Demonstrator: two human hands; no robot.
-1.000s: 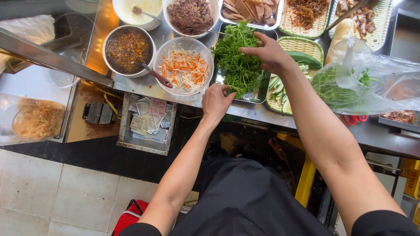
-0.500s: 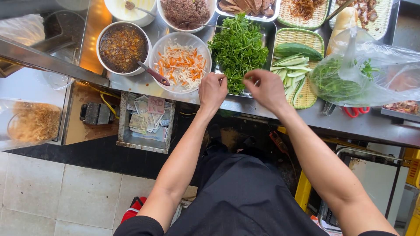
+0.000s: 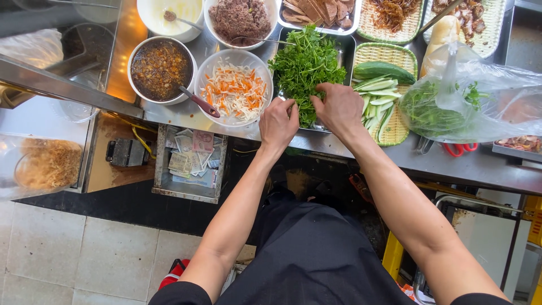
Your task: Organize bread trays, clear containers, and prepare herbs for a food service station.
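The right hand (image 3: 340,107), which reached further back a second ago, now pinches sprigs at the near edge of the herbs (image 3: 307,65) in their metal tray (image 3: 345,46), the left hand (image 3: 278,121) curled loosely beside it, gripping some too.

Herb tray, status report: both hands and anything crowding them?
Left hand and right hand both pinching green herbs in the steel tray. Carrot slaw bowl close left, cucumber basket close right.

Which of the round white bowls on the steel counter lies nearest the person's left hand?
The white bowl of shredded carrot and white radish, just beside the left hand. The bowls of brown sauce, minced meat and pale cream sit farther off.
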